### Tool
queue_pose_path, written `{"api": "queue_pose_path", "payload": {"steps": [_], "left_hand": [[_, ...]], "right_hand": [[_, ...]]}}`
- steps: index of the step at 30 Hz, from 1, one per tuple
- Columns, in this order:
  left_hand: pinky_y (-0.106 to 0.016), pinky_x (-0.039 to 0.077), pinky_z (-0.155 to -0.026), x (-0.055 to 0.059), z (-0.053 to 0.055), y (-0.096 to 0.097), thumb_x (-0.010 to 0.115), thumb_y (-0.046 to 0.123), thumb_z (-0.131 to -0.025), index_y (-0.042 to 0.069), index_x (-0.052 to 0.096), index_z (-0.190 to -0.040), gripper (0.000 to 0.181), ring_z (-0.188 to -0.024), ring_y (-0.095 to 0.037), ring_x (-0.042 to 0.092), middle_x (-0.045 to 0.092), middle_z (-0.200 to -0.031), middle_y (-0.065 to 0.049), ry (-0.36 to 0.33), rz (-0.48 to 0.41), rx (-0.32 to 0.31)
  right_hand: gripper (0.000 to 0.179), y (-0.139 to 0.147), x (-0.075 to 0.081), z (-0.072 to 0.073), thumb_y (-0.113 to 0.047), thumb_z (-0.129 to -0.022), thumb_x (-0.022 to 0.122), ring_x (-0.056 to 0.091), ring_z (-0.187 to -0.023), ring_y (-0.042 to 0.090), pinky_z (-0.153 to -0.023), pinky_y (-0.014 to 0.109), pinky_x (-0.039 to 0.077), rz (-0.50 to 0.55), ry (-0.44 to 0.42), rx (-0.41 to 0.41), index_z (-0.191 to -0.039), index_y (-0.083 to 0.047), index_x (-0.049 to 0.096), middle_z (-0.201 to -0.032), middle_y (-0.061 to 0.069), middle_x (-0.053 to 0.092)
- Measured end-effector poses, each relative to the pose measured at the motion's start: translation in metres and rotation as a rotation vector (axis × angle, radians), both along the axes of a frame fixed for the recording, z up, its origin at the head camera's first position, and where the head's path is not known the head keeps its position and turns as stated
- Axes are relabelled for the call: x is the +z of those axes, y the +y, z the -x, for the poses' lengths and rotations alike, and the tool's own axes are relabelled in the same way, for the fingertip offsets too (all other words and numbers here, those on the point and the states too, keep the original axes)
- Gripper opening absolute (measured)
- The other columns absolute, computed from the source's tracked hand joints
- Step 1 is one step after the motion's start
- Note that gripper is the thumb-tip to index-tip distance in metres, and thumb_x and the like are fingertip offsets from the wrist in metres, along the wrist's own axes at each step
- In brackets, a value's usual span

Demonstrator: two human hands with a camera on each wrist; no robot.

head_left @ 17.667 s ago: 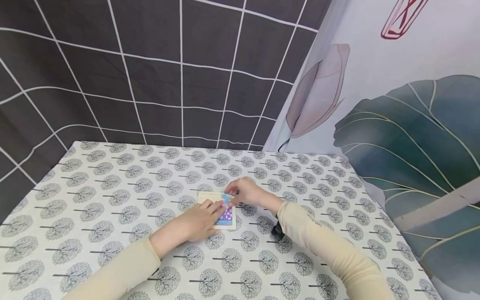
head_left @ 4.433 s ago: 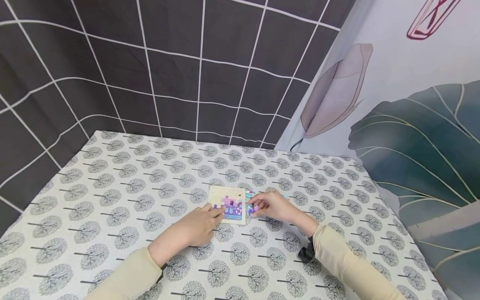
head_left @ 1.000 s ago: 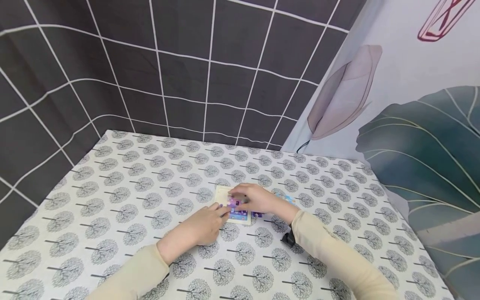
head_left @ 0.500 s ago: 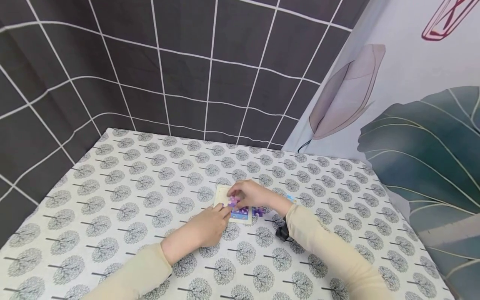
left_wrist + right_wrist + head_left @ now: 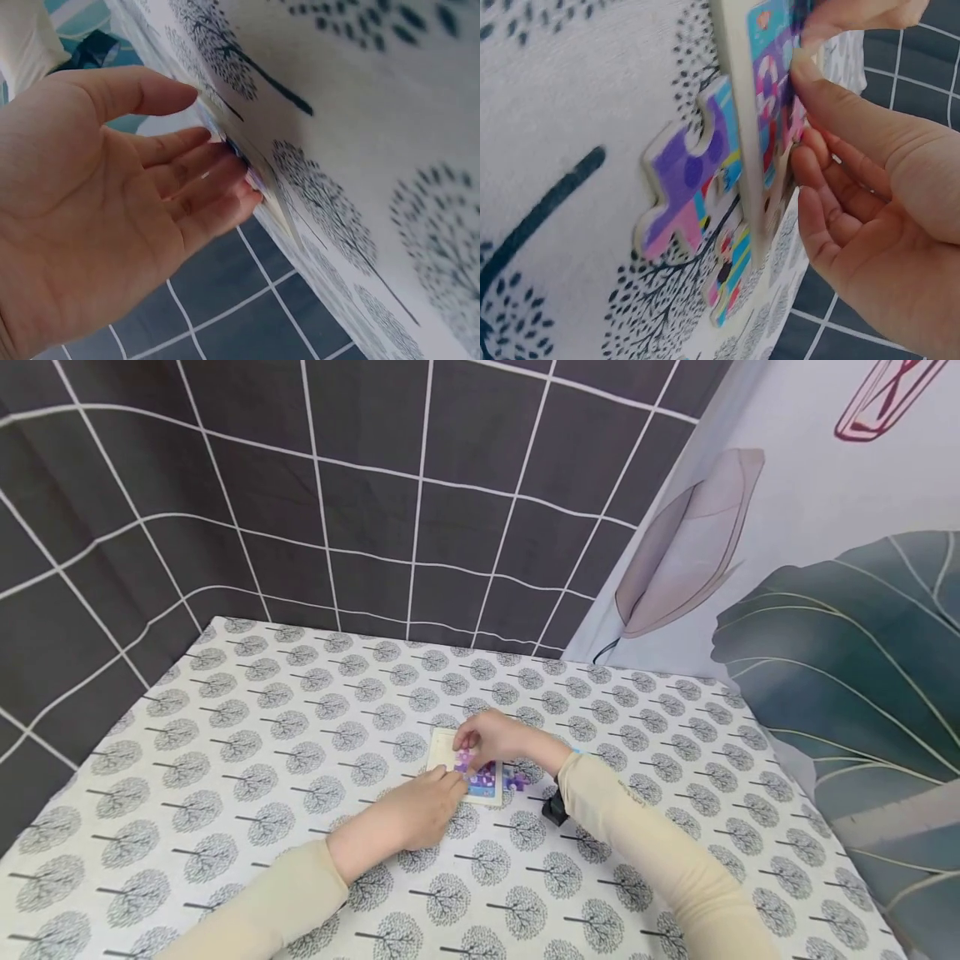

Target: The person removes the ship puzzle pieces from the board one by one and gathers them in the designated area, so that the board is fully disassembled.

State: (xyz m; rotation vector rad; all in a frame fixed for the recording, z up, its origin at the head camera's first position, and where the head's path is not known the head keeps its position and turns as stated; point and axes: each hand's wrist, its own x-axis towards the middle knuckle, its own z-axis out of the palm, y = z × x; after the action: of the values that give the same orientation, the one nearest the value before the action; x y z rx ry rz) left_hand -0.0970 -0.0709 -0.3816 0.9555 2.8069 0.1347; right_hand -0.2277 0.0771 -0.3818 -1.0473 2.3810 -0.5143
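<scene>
A jigsaw puzzle tray (image 5: 442,745) with a cream border lies flat on the table, purple, pink and blue pieces filling its lower part. My left hand (image 5: 422,808) rests its straight fingertips on the tray's left side; in the left wrist view its palm shows and the fingers (image 5: 202,169) reach the surface. Over the tray's right half, my right hand (image 5: 491,739) has curled fingers and seems to pinch a pink puzzle piece (image 5: 795,116) against the picture. Its fingertips partly hide that piece. A loose purple puzzle piece (image 5: 690,165) lies just right of the tray.
Another striped puzzle piece (image 5: 731,274) lies beside the purple one. A bit of light blue (image 5: 579,750) shows by the right sleeve. A black wrist device (image 5: 555,810) hangs under that forearm. The tree-print tablecloth (image 5: 300,760) meets a dark gridded curtain (image 5: 360,527) behind.
Several seconds ago my right hand was at the loose pieces right of the tray; now it is over the tray. In the last second it has shifted slightly farther back. The left hand stays.
</scene>
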Motion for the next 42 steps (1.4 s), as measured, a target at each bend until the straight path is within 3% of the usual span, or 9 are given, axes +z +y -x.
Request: {"api": "queue_pose_path", "payload": {"steps": [5,11,16,22,30,38,42], "left_hand": [[-0.039,0.036,-0.107,-0.001,0.003,0.008,0.056,0.019,-0.089,-0.003,0.040,-0.138,0.056,-0.121,-0.024,0.044,0.044,-0.139,-0.013,0.055,0.083,0.011],[-0.044,0.027,-0.113,0.002,0.006,0.015,0.055,0.024,-0.090,-0.001,0.039,-0.139,0.058,-0.127,-0.024,0.038,0.040,-0.142,-0.011,0.044,0.152,0.031],[-0.042,0.030,-0.112,0.003,0.007,0.021,0.058,0.024,-0.088,-0.002,0.041,-0.138,0.059,-0.130,-0.026,0.037,0.040,-0.142,-0.012,0.037,0.182,0.037],[-0.039,0.040,-0.104,-0.001,0.011,0.022,0.061,0.023,-0.085,-0.002,0.044,-0.136,0.058,-0.126,-0.025,0.041,0.044,-0.138,-0.012,0.049,0.169,0.046],[-0.039,0.046,-0.098,-0.004,0.011,0.023,0.067,0.022,-0.081,-0.002,0.047,-0.134,0.062,-0.123,-0.025,0.044,0.048,-0.132,-0.012,0.067,0.158,0.041],[-0.038,0.046,-0.097,-0.007,0.004,0.020,0.057,0.023,-0.089,-0.003,0.046,-0.134,0.053,-0.123,-0.025,0.044,0.046,-0.135,-0.013,0.113,0.128,0.041],[-0.035,0.046,-0.096,-0.007,0.004,0.015,0.056,0.026,-0.090,-0.001,0.046,-0.135,0.053,-0.117,-0.023,0.045,0.048,-0.132,-0.012,0.109,0.124,0.019]], "right_hand": [[0.031,0.002,0.000,0.004,-0.009,-0.067,0.081,0.060,-0.079,0.007,-0.076,0.016,0.051,0.018,-0.033,-0.034,-0.097,-0.008,0.070,-0.087,-0.003,0.068],[0.027,0.003,-0.001,0.004,-0.004,-0.072,0.077,0.060,-0.078,0.006,-0.074,0.014,0.051,0.028,-0.061,-0.028,-0.098,-0.006,0.070,-0.088,-0.001,0.069],[0.027,0.005,-0.001,0.002,-0.002,-0.074,0.074,0.061,-0.079,0.008,-0.075,0.015,0.051,0.055,-0.054,-0.013,-0.100,-0.004,0.070,-0.091,0.002,0.069],[0.029,0.007,-0.001,-0.003,-0.003,-0.075,0.073,0.063,-0.084,0.010,-0.079,0.016,0.051,0.057,0.005,-0.001,-0.104,-0.004,0.068,-0.096,0.004,0.069],[0.030,0.008,-0.002,-0.007,-0.005,-0.073,0.075,0.061,-0.082,0.010,-0.077,0.017,0.051,0.075,0.060,-0.015,-0.103,-0.005,0.069,-0.092,0.002,0.069],[0.026,0.009,-0.004,-0.009,-0.006,-0.073,0.076,0.061,-0.081,0.009,-0.076,0.016,0.050,0.109,0.052,-0.056,-0.098,-0.008,0.071,-0.091,0.000,0.068],[0.026,0.010,-0.004,-0.007,-0.009,-0.071,0.078,0.060,-0.082,0.008,-0.076,0.016,0.050,0.105,0.049,-0.039,-0.096,-0.009,0.071,-0.092,-0.001,0.068]]}}
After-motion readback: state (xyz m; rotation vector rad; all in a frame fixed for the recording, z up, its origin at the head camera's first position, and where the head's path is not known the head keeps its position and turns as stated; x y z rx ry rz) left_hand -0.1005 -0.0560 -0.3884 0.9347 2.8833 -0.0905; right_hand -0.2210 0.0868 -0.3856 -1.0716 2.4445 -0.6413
